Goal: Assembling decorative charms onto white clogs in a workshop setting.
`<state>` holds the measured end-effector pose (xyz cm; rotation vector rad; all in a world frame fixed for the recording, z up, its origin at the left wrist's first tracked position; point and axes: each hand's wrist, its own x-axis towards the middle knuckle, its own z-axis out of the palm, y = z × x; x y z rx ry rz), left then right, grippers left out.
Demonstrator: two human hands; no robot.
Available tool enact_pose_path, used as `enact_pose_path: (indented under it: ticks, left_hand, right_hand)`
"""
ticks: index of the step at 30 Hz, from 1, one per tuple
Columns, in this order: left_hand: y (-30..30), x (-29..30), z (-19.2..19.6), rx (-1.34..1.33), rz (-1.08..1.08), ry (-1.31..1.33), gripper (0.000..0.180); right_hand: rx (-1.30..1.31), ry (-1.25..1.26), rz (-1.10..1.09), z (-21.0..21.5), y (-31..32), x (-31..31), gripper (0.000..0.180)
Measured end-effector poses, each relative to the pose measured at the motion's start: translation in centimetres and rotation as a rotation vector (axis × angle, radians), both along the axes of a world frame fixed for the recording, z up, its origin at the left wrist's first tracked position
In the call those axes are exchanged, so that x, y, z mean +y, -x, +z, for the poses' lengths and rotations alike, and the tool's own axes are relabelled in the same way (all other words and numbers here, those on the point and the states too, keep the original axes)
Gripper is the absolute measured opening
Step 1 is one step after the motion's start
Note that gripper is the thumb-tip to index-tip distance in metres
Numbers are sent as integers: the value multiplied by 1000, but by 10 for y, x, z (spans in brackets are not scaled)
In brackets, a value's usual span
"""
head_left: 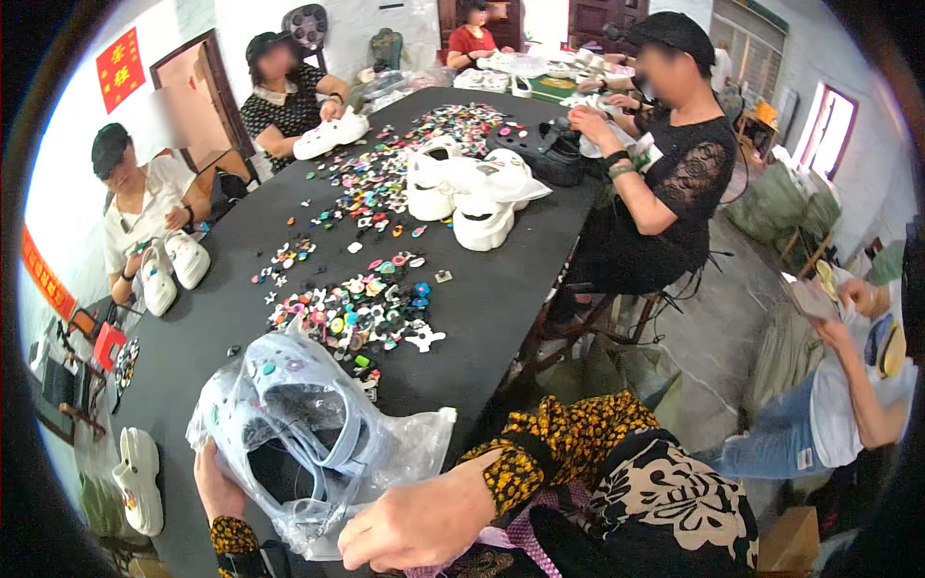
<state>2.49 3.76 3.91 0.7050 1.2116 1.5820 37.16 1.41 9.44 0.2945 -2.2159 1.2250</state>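
A pair of light blue clogs (275, 378) with small charms on the toes lies in a clear plastic bag (409, 445) at the table's near edge. My left hand (222, 485) holds the bagged clogs from the left side, its fingers partly hidden behind them. At the bag's near right edge, my right hand (419, 520) is closed with the fingers bent down on the plastic; its fingertips are partly hidden. Just beyond the bag lies a pile of colourful shoe charms (352, 313).
White clogs (467, 193) partly in plastic stand mid-table, beside a larger spread of charms (395, 159). More white clogs (140, 482) sit at the left edge. Several people work around the black table (217, 323); another person (819, 376) stands at the right.
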Motion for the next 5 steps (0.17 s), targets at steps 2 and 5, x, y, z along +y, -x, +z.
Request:
enact_pose_path:
  ticks: [2,5]
  left_hand:
    - [-1,2,6,67,-44,-14,26]
    - [-13,10,12,98,-152,-68,44]
  right_hand:
    - [-63,-46,-93,3,-11,8,20]
    - [85,9,-332,-2,-23,12,15]
